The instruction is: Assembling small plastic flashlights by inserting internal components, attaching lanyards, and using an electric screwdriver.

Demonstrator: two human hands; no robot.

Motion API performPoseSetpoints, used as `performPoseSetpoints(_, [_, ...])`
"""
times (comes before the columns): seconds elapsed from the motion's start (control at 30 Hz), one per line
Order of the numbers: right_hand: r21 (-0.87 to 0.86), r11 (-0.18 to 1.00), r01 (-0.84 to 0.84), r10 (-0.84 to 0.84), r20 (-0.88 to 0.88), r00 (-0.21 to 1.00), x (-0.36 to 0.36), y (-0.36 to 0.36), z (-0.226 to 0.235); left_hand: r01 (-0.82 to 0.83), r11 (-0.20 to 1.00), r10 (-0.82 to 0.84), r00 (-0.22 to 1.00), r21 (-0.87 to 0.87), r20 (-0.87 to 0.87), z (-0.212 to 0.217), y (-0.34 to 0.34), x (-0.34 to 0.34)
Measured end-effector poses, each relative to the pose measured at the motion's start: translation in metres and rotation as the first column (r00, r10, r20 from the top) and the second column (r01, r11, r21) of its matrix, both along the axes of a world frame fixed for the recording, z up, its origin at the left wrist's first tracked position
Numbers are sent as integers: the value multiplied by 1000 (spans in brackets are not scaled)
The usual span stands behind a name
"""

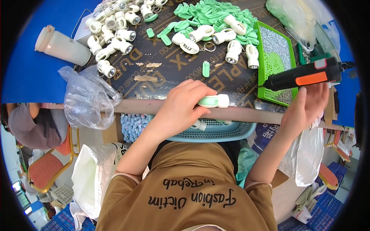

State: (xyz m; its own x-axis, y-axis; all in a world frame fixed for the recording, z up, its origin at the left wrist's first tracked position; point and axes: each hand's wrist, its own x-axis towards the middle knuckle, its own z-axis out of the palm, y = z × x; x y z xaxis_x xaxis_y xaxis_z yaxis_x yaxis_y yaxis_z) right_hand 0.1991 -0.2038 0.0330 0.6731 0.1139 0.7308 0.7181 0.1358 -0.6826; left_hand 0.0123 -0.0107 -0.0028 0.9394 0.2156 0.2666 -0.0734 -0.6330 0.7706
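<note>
My left hand [185, 102] grips a small flashlight [219, 101], white with a green grip piece, just above the table's front edge. The fingers wrap round its back end and the white head points right. At the right, my right hand [306, 109] holds a black electric screwdriver [308, 74] with an orange switch. The tool lies nearly level, its tip over a green tray [261, 94] of small metal screws. The tool hides some of my right fingertips. A loose green grip piece [206, 69] lies on the dark table beyond my left hand.
White flashlights [126, 35] are heaped at the far left, green pieces [210, 15] at the back middle. Several flashlights [233, 52] lie beside the tray. A white canister [63, 46] and clear plastic bag [90, 98] are at left. A blue basket [227, 133] sits under the table edge.
</note>
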Motion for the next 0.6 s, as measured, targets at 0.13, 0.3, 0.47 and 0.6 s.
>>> performPoseSetpoints(0.13, [81,836,-542,539,-301,787,7,3,8,13,1000,-11,997,22,-77,6,-5,4])
performPoseSetpoints(0.3, [-41,822,-568,529,-313,789,20,-7,6,-11,995,20,995,104,-94,11,-17,13])
performPoseSetpoints(0.47, [132,683,-719,730,-176,661,19,-3,8,-8,996,3,998,89,60,-6,-24,22])
performPoseSetpoints(0.6, [130,752,-646,658,-218,721,2,-18,25,-7,997,5,1000,75,25,-7,-26,21])
